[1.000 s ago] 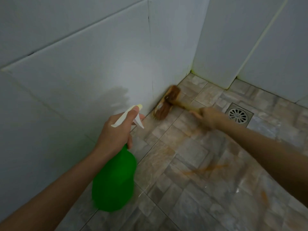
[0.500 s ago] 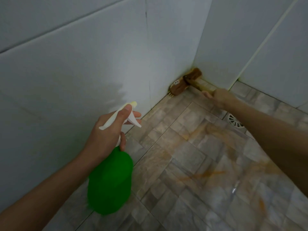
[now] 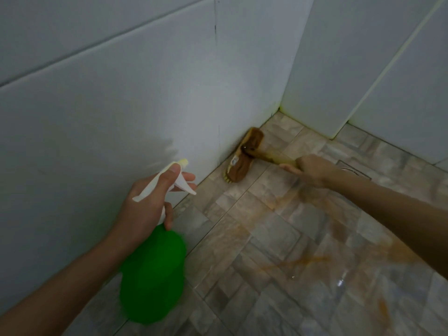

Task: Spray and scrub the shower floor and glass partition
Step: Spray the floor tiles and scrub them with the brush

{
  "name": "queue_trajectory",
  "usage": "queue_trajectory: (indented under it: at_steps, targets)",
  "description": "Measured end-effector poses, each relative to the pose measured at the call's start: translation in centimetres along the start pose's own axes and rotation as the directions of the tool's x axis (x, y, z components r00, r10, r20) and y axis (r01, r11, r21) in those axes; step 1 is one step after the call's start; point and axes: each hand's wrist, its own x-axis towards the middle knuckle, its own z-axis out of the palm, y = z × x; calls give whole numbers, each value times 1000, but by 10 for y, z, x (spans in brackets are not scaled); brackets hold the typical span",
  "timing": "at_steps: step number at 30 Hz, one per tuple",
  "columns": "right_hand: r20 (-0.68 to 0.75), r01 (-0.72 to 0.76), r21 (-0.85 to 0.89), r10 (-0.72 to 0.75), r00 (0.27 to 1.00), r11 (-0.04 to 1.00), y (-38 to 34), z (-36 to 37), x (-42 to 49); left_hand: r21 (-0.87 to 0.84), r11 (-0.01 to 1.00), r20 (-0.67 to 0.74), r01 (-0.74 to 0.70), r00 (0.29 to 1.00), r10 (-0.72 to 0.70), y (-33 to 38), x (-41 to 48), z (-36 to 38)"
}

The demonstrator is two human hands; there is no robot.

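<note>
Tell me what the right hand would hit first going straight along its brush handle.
Probably the base of the white tiled wall: the right hand aims the brown wooden scrub brush at it, brush head seemingly touching it, though depth is unclear.

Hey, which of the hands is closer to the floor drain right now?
Right. The right hand, gripping the brush handle, is just beside the drain; the left hand, holding the green spray bottle, is much farther away.

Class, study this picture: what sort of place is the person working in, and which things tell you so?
Probably a bathroom shower corner: white wall tiles meet in a corner, the stained floor tiles shine as if wet, and a metal drain is set into the floor.
</note>
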Motion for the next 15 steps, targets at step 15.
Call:
queue_trajectory:
  at_steps: [15]
  targets:
    - [-41, -203, 227, 217, 975, 953, -80, 25, -63, -23, 996, -113, 83, 990, -85, -20, -72, -47]
